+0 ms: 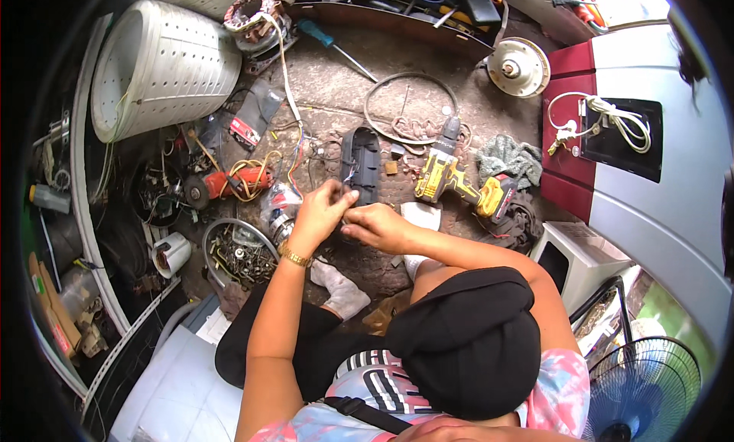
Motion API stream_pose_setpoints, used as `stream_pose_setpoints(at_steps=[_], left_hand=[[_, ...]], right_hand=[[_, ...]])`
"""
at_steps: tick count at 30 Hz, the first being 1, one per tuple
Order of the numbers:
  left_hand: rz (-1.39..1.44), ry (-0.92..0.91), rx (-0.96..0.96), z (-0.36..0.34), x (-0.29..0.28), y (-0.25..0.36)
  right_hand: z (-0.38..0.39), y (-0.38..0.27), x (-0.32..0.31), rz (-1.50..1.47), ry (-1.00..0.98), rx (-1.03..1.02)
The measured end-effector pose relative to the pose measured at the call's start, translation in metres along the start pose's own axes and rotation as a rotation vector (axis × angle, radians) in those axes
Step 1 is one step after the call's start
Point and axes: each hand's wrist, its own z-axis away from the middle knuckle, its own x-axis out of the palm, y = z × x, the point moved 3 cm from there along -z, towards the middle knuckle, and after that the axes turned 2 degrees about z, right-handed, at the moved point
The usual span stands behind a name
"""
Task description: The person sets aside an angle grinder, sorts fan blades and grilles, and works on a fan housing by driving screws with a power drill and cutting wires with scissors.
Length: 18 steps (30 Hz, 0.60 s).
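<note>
My left hand (327, 209), with a gold watch (293, 254) on its wrist, is closed in a pinch at the near end of a black plastic housing (360, 163). Close beside it, my right hand (376, 227) is closed too, thumb and fingers pressed together. Whatever the fingertips hold is too small or hidden to name. Thin wires show inside the long, ribbed housing, which lies on the floor just beyond my fingers. Right of it lies a yellow and black cordless drill (451, 174).
A red angle grinder (222, 183) and a bowl of screws (243, 252) lie to the left. Beyond are a perforated white drum (180, 67), a copper-wound motor stator (248, 17), a screwdriver (336, 50), a belt loop (368, 105) and a tool tray (382, 25). A fan (642, 388) stands near right.
</note>
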Motion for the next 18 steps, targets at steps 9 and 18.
stream_pose_setpoints(at_steps=[9, 18], left_hand=[[0.281, 0.068, -0.005, -0.026, -0.093, -0.014], [-0.350, 0.455, 0.123, -0.044, -0.093, -0.024]], right_hand=[[0.027, 0.041, -0.081, 0.619, 0.517, -0.094], [-0.101, 0.032, -0.282, 1.167, 0.852, -0.284]])
